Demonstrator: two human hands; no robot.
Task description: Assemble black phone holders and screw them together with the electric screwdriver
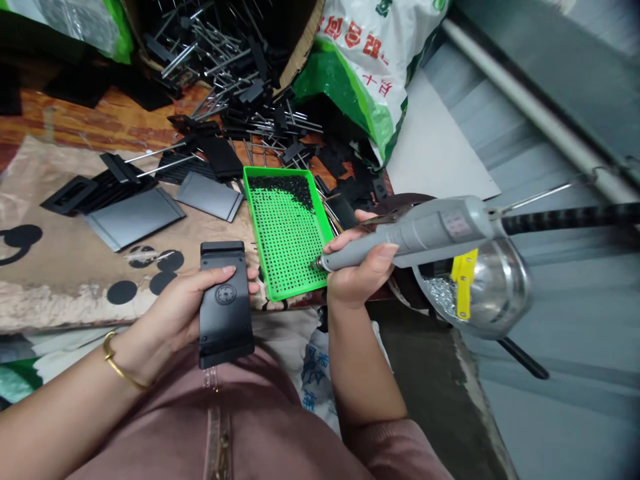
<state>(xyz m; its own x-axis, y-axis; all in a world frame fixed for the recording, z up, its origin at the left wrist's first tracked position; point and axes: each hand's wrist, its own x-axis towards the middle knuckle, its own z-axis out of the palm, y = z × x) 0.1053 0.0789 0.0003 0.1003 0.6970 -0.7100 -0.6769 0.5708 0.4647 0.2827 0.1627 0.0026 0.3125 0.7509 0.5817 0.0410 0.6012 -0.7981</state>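
Observation:
My left hand [183, 300] is closed around a flat black plastic holder [226, 327], which has a round emblem on its face and raised ends. In my right hand [363, 270] is a grey electric screwdriver [425, 233], its tip pointing left over the near right part of a green perforated tray [273, 293]. Small black screws [295, 187] lie heaped at the tray's far end, and the holes fill the rest of its floor. Whether a screw sits on the driver's tip is too small to tell.
Grey plates [137, 217] and black parts lie on the cardboard-covered table [60, 280]. A box [305, 50] spills metal-rod pieces [250, 120] behind the tray. At right a metal pan [500, 287] holds small shiny pieces and a yellow strip [465, 283]. A cable [570, 219] trails from the screwdriver.

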